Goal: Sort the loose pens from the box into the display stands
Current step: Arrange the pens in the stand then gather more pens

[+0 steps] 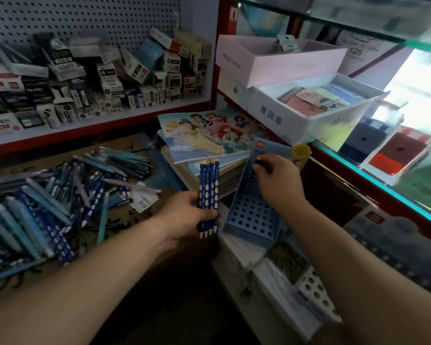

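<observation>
My left hand (189, 215) grips a bundle of several dark blue pencils (208, 188) with pale dots, held upright. To its right stands a light blue display stand (253, 216) with rows of round holes and a tall card back. My right hand (276, 180) pinches the top of one dark pencil (255, 170) over the stand's holes. A big heap of loose blue pens and pencils (47, 202) lies in an open cardboard box (125, 215) on the left.
A stack of cartoon-cover notebooks (209, 135) lies behind the stand. Small refill boxes (97, 78) crowd the pegboard shelf. White and pink boxes (309, 105) sit on a glass counter (383, 185) at right. Another holed white stand (316, 292) lies at lower right.
</observation>
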The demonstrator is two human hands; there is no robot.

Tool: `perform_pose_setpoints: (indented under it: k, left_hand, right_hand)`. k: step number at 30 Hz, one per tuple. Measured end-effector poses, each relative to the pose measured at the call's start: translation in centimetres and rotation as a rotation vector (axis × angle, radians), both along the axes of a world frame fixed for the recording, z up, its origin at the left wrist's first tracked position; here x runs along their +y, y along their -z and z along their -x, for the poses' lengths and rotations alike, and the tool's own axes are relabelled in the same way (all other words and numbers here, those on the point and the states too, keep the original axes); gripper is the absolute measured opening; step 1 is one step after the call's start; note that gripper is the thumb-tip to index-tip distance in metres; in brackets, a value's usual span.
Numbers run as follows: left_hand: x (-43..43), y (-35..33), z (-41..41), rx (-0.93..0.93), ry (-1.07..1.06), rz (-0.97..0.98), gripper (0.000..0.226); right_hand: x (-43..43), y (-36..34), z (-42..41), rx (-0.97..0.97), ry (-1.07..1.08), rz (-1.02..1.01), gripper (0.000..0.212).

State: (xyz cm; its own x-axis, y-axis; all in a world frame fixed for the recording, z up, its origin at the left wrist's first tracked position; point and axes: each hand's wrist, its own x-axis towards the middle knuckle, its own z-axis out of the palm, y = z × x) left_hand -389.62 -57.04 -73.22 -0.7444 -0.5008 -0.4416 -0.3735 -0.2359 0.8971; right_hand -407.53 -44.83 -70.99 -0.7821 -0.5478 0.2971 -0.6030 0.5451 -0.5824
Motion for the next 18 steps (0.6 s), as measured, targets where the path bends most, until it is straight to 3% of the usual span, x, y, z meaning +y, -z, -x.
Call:
perform_pose_setpoints:
  k: [7, 18]
  left_hand:
    - [-0.3, 0.1, 0.0, 0.026, 0.007, -0.046, 0.030]
    - [0.3, 0.8, 0.4, 0.013, 0.029, -0.020, 0.028]
  right_hand:
    - [-0.3, 0.3, 0.1, -0.009, -0.006, -0.007, 0.020]
    - [-1.5, 1.6, 0.3, 0.021, 0.078, -0.178, 0.025]
